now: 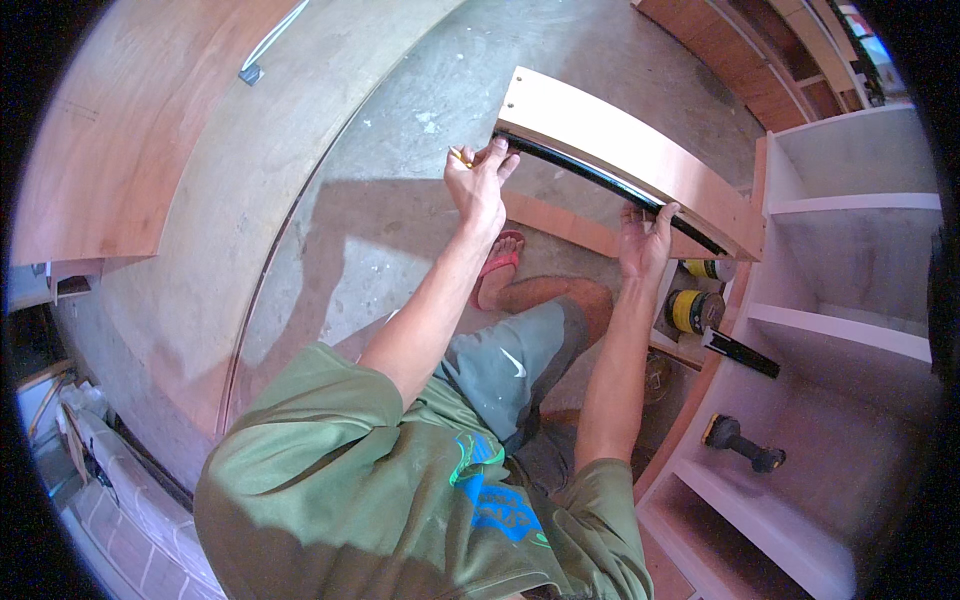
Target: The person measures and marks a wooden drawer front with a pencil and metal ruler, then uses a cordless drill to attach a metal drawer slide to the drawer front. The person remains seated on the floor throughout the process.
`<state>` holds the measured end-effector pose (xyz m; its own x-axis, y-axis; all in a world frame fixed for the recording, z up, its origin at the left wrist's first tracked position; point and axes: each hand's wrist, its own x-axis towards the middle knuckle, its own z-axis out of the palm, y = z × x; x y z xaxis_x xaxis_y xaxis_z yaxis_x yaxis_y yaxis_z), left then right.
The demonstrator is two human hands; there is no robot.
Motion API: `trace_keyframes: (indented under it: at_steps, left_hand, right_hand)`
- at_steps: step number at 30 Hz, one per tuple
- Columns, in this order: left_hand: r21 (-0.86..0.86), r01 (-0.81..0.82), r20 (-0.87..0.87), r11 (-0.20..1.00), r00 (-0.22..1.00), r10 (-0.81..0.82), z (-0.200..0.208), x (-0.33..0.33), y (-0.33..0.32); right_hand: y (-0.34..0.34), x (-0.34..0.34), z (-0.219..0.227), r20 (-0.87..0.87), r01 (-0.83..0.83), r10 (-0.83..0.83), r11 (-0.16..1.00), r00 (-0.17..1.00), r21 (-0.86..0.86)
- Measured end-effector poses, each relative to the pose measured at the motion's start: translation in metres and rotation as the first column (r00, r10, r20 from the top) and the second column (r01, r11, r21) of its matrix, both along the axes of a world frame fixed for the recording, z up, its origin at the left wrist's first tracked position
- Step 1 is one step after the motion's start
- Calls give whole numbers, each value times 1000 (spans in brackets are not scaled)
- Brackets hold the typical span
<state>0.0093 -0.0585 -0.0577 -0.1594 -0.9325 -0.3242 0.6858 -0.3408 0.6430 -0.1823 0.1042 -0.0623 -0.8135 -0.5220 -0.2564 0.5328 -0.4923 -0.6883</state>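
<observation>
A long black drawer slide (590, 174) lies along the side of a pale wooden drawer frame (610, 135). My left hand (480, 185) pinches the slide's left end between thumb and fingers. A thin yellow thing, perhaps a pencil (460, 157), sticks out between the fingers of that hand. Nearer the other end, my right hand (645, 245) grips the slide from below, with the thumb up against it; some of its fingers are hidden behind the slide. Two screw holes show at the frame's upper left corner.
On my right stands a cabinet with white shelves (850, 203). A cordless drill (742, 443) and another black slide (741, 353) rest in it. Black and yellow round containers (695, 311) stand beside it. Large plywood sheets (130, 130) lie at left, with a cable (275, 38) on top.
</observation>
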Motion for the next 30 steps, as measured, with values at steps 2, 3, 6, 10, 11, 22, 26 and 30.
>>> trace_keyframes:
  at_steps: [2,3,6,10,11,22,26,30]
  left_hand:
    - [1,-14,-3,1000,1000,14,-2,-1,-1]
    - [0,-21,-5,1000,1000,21,-2,-1,-2]
    - [-8,-11,14,1000,1000,11,-2,0,-3]
    - [-23,-14,4,1000,1000,14,-3,1,-5]
    - [-25,-16,9,1000,1000,17,-4,1,-6]
    - [-46,-7,25,999,1000,8,1,4,-7]
    - [-47,3,31,999,1000,-2,0,3,-8]
    - [-55,7,46,998,999,-4,0,5,-8]
  right_hand:
    - [1,-1,-2,-41,-19,19,1000,999,-10]
    - [1,-1,-2,-63,-29,28,999,998,-15]
    - [0,-1,-4,-61,-44,40,996,997,-72]
    - [-3,1,-4,-37,-28,25,996,999,-85]
    - [-3,2,-3,-30,-40,37,994,999,-100]
    - [-5,6,-2,-3,-15,15,993,1000,-114]
    - [-4,3,-4,-1,-24,24,993,1000,-118]
    - [-5,8,2,48,0,7,990,999,-144]
